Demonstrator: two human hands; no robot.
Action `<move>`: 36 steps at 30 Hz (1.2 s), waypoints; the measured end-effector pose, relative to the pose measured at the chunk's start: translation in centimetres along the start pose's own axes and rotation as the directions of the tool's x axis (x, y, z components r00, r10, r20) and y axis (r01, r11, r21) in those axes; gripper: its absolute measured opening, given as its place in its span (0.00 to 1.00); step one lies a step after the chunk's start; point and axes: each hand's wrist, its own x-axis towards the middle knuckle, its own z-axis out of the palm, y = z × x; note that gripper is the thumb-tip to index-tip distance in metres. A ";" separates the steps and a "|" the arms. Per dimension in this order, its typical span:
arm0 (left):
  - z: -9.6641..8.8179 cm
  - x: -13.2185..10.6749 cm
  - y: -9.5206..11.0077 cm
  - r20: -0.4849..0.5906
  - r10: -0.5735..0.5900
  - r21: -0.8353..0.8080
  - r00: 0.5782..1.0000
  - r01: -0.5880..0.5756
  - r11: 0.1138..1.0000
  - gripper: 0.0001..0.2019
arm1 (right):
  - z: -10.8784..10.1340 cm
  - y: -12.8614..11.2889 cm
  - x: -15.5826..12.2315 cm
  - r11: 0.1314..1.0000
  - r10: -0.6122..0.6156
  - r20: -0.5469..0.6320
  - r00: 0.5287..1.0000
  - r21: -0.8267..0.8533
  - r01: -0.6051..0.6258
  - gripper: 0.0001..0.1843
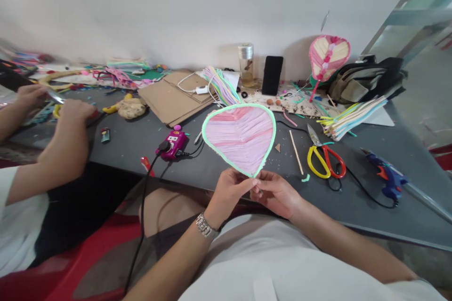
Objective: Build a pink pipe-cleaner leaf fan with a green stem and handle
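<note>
A heart-shaped fan (242, 134), striped in lilac and pink with a mint-green fuzzy rim, is held up over the table's front edge, its tip pointing down at me. My left hand (229, 193), with a metal watch on its wrist, pinches the tip from the left. From the right, the fingers of my right hand (277, 193) close on the same tip. To the right lie scissors (325, 160) with yellow and red handles, a thin wooden stick (295, 152) and a blue glue gun (386, 174).
A magenta power adapter (173, 143), cardboard sheets (173, 96) and pipe cleaners (222, 85) lie leftward. Behind stand a jar (246, 65), a phone (272, 75) and a finished-looking pink fan (328, 59). A bag (367, 77) sits at right. At left, another person's hands (76, 109) hold a blade.
</note>
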 end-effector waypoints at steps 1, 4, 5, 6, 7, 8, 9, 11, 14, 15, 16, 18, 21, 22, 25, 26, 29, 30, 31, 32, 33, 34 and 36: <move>0.0 0.0 -0.2 0.009 -0.004 -0.018 1.000 0.004 1.000 0.08 | 0.0 0.1 0.0 1.000 -0.002 -0.008 1.000 0.010 0.002 0.15; -0.2 0.1 -0.6 0.033 -0.026 -0.093 0.999 0.029 0.995 0.09 | 0.0 0.3 -0.1 0.999 -0.020 -0.023 1.000 0.036 0.021 0.14; -0.2 0.1 -0.7 0.035 -0.037 -0.119 0.999 0.041 0.992 0.09 | 0.0 0.4 -0.2 0.999 -0.025 -0.021 0.999 0.042 0.026 0.14; -0.2 0.1 -0.8 0.032 -0.051 -0.143 0.998 0.056 0.988 0.09 | 0.0 0.4 -0.2 0.999 -0.027 -0.015 1.000 0.047 0.028 0.15; -0.2 0.1 -0.9 0.029 -0.067 -0.159 0.997 0.071 0.985 0.10 | 0.0 0.5 -0.2 0.998 -0.029 -0.008 1.000 0.053 0.029 0.15; -0.2 0.0 -1.0 0.022 -0.080 -0.172 0.997 0.083 0.982 0.10 | -0.1 0.6 -0.2 0.998 -0.028 -0.001 1.000 0.057 0.028 0.15; -0.3 0.0 -1.1 0.016 -0.089 -0.179 0.996 0.090 0.980 0.11 | -0.1 0.7 -0.1 0.998 -0.029 0.007 1.000 0.060 0.029 0.16; -0.3 -0.1 -1.2 0.003 -0.095 -0.174 0.995 0.094 0.980 0.11 | -0.2 1.0 0.1 0.998 -0.042 0.016 0.999 0.057 0.041 0.17; -0.4 -0.3 -1.2 -0.040 -0.062 -0.144 0.997 0.056 0.988 0.12 | -0.1 1.5 0.3 0.994 -0.112 0.021 0.993 0.012 0.112 0.18; -0.4 -0.4 -1.1 -0.065 -0.045 -0.137 0.997 0.036 0.990 0.12 | 0.0 1.6 0.4 0.988 -0.155 0.025 0.988 -0.018 0.155 0.18; -0.5 -0.4 -1.0 -0.092 -0.028 -0.135 0.995 0.016 0.991 0.12 | 0.1 1.7 0.4 0.978 -0.197 0.030 0.980 -0.057 0.199 0.18; -0.5 -0.4 -0.7 -0.127 -0.014 -0.145 0.992 -0.005 0.989 0.12 | 0.3 1.7 0.3 0.956 -0.257 0.042 0.965 -0.134 0.260 0.19; -0.5 -0.4 -0.3 -0.125 -0.027 -0.167 0.992 0.005 0.986 0.12 | 0.3 1.5 0.3 0.950 -0.243 0.051 0.969 -0.188 0.249 0.19; -0.5 -0.4 -0.3 -0.123 -0.032 -0.168 0.992 0.011 0.986 0.12 | 0.2 1.4 0.3 0.956 -0.222 0.053 0.974 -0.185 0.228 0.20; -0.6 -0.5 -0.4 -0.136 -0.028 -0.141 0.990 0.009 0.990 0.12 | 0.0 1.3 0.3 0.970 -0.164 0.060 0.985 -0.172 0.172 0.20; -0.7 -0.5 -0.5 -0.139 -0.021 -0.118 0.990 0.005 0.993 0.13 | 0.0 1.3 0.3 0.971 -0.156 0.062 0.986 -0.172 0.165 0.20; -0.6 -0.6 -0.8 -0.146 0.013 -0.047 0.989 -0.020 0.999 0.15 | 0.3 1.1 0.1 0.969 -0.161 0.069 0.985 -0.176 0.171 0.20; -0.5 -0.6 -0.9 -0.158 0.026 -0.047 0.987 -0.034 0.998 0.15 | 0.3 1.0 0.0 0.969 -0.163 0.073 0.984 -0.177 0.173 0.20; -0.5 -0.6 -1.0 -0.174 0.035 -0.056 0.984 -0.045 0.997 0.14 | 0.4 0.9 0.0 0.969 -0.162 0.074 0.984 -0.177 0.173 0.19; -0.4 -0.6 -1.1 -0.180 0.043 -0.060 0.983 -0.055 0.997 0.14 | 0.5 0.9 0.0 0.969 -0.160 0.073 0.984 -0.178 0.171 0.19; -0.3 -0.5 -1.2 -0.196 0.053 -0.054 0.979 -0.065 0.996 0.14 | 0.5 0.8 0.0 0.969 -0.159 0.070 0.985 -0.179 0.169 0.19; -0.3 -0.4 -1.3 -0.208 0.061 -0.039 0.976 -0.070 0.997 0.13 | 0.5 0.9 0.0 0.969 -0.160 0.063 0.985 -0.180 0.169 0.18; -0.1 -0.3 -1.3 -0.258 0.087 0.014 0.962 -0.087 0.996 0.12 | 0.5 1.0 0.1 0.962 -0.177 0.043 0.983 -0.205 0.182 0.18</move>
